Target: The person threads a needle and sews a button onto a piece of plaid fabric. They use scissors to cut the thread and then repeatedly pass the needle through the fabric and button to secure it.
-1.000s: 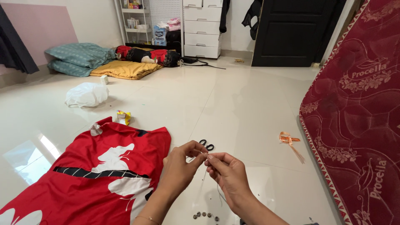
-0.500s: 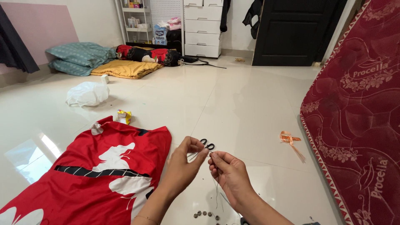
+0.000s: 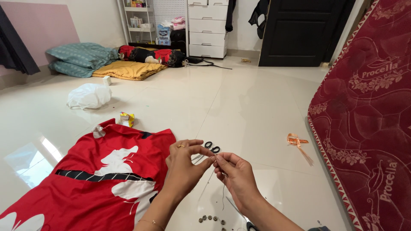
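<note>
Head view: left hand [image 3: 183,164] and right hand [image 3: 234,174] are pinching thin thread [image 3: 223,194]; fingers closed narrowly; thread may be slipping free.

**Both hands raised together, fingertips pinched**

Both bare forearms come up from the lower edge of the view and meet near the middle. The left hand [image 3: 184,164] is held with its back to the camera, thumb and forefinger pinched, a thin ring on one finger and a fine bracelet at the wrist. The right hand [image 3: 236,177] sits just beside it, its fingertips [image 3: 219,159] pinched and nearly touching the left's.
</note>
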